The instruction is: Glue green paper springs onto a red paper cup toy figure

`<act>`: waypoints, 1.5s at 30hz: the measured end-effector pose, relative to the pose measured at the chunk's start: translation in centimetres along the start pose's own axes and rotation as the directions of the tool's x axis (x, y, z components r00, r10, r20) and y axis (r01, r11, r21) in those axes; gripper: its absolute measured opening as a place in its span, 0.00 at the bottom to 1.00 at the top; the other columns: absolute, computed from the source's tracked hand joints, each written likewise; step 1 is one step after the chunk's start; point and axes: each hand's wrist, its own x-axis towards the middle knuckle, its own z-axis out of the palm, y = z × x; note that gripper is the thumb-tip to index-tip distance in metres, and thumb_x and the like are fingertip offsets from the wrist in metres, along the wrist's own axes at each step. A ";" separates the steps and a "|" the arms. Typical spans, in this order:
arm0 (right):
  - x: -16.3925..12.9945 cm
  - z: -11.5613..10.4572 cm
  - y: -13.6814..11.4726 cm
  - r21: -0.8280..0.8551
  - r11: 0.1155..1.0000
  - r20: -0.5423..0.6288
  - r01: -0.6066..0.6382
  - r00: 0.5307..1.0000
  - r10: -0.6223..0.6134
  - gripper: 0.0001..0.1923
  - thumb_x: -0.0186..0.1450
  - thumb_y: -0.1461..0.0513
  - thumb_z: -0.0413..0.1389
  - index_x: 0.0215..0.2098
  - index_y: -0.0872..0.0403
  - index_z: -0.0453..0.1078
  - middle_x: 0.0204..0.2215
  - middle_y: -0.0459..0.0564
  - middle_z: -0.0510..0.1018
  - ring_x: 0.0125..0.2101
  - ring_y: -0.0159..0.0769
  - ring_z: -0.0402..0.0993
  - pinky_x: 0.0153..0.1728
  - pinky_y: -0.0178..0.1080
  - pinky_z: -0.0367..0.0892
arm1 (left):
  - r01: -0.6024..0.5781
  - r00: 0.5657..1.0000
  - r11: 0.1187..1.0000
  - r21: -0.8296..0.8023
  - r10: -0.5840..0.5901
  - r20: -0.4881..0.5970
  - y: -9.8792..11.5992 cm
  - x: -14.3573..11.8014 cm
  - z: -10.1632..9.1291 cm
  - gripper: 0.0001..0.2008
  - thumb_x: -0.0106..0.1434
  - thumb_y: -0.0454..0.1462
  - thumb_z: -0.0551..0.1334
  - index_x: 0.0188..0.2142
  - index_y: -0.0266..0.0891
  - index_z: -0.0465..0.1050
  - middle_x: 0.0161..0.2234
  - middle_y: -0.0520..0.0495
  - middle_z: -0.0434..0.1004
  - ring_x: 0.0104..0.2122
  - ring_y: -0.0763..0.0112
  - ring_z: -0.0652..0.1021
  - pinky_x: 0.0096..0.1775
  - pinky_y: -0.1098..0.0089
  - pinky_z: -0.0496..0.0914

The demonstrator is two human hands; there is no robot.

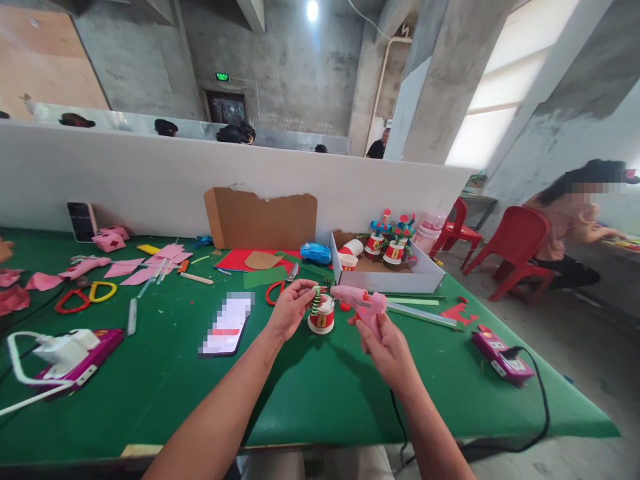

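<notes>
My right hand (384, 343) is wrapped round the handle of a pink glue gun (363, 303), its nozzle pointing left. Between the fingertips of my left hand (293, 308) is a green folded paper strip (316, 301), zigzag like a spring. Right by the strip stands a white cup (321, 323) with a red band and a gold mark, upright on the green table. The nozzle tip is close to the cup's top and the strip; whether it touches them I cannot tell.
A white box (390, 281) holds several similar decorated cups. Scissors (281, 285), a phone (230, 323), pink paper pieces (130, 267) and a blue packet (316, 253) lie about. Purple power strips (503, 357) sit at both sides, with cords. A person sits at far right near a red chair (520, 247).
</notes>
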 end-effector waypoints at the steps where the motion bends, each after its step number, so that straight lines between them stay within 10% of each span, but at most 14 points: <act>1: 0.0 0.0 0.0 -0.002 1.000 -0.002 0.005 1.000 -0.005 0.23 0.60 0.44 0.51 0.33 0.55 0.70 0.15 0.43 0.67 0.16 0.31 0.62 0.20 0.35 0.61 | 0.005 1.000 1.000 -0.005 -0.005 0.001 0.0 0.0 0.1 0.18 0.47 0.40 0.75 0.35 0.36 0.73 0.31 0.47 0.81 0.30 0.70 0.80 0.37 0.70 0.72; 45: 0.0 0.4 0.1 0.047 0.997 -0.010 0.058 0.998 -0.058 0.18 0.61 0.46 0.53 0.33 0.53 0.68 0.17 0.44 0.69 0.16 0.32 0.63 0.18 0.35 0.59 | 0.001 0.999 0.998 0.060 -0.003 0.043 0.0 -0.1 0.2 0.20 0.47 0.43 0.74 0.34 0.36 0.71 0.28 0.47 0.81 0.29 0.66 0.81 0.35 0.68 0.71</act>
